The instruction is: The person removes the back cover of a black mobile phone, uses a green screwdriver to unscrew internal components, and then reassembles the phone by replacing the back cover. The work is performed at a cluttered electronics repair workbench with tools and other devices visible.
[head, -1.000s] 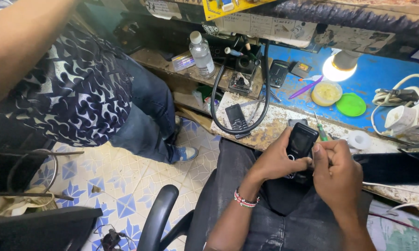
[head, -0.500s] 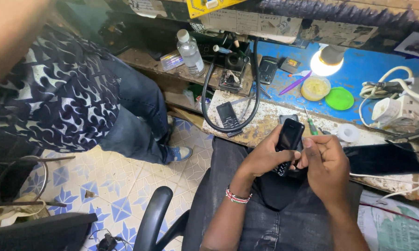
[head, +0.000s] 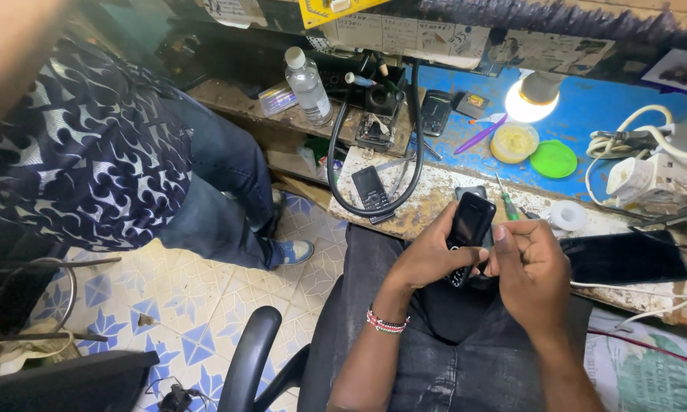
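At centre right of the frame, the left hand wraps a small black keypad phone from below, steadying it upright over the lap. The right hand pinches its lower edge, fingers pressed together, beneath the lit bulb at upper right.

Keypad phone held between left hand and right hand, above the lap, just before the surface. On the surface: second phone to the left inside a cable loop; screwdriver behind the hands; smartphone to the right. Lamp and bottle further back.
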